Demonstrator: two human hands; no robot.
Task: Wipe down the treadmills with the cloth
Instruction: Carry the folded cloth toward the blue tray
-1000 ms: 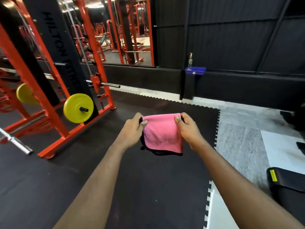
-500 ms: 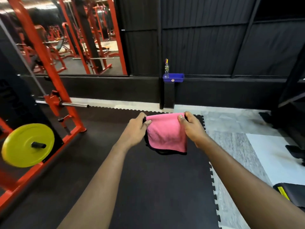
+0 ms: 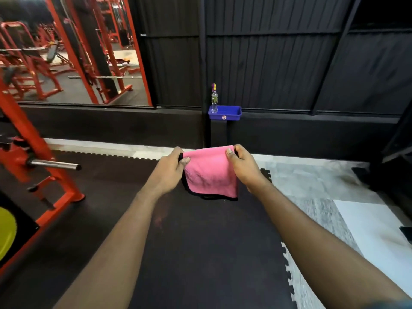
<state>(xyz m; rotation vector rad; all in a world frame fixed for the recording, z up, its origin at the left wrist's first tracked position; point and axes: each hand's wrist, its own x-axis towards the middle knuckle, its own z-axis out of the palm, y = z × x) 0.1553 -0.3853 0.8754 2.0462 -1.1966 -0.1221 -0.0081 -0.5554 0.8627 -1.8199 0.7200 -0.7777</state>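
Observation:
A folded pink cloth (image 3: 211, 172) with a black hem hangs in front of me above the black floor mat. My left hand (image 3: 169, 170) pinches its upper left corner and my right hand (image 3: 244, 167) pinches its upper right corner, stretching the top edge between them. Dark machine parts (image 3: 396, 157) show at the far right edge; I cannot tell whether they belong to a treadmill.
A blue tray (image 3: 225, 112) with a spray bottle (image 3: 214, 98) sits on a black post by the black wall ahead. An orange rack (image 3: 40, 152) with a steel bar and a yellow weight plate (image 3: 5, 233) stands at the left. A mirror (image 3: 73, 50) hangs behind it.
The view has swung to the right: the rack and yellow plate slid toward the left edge, and the blue tray now sits straight ahead. Both hands keep the same hold on the cloth.

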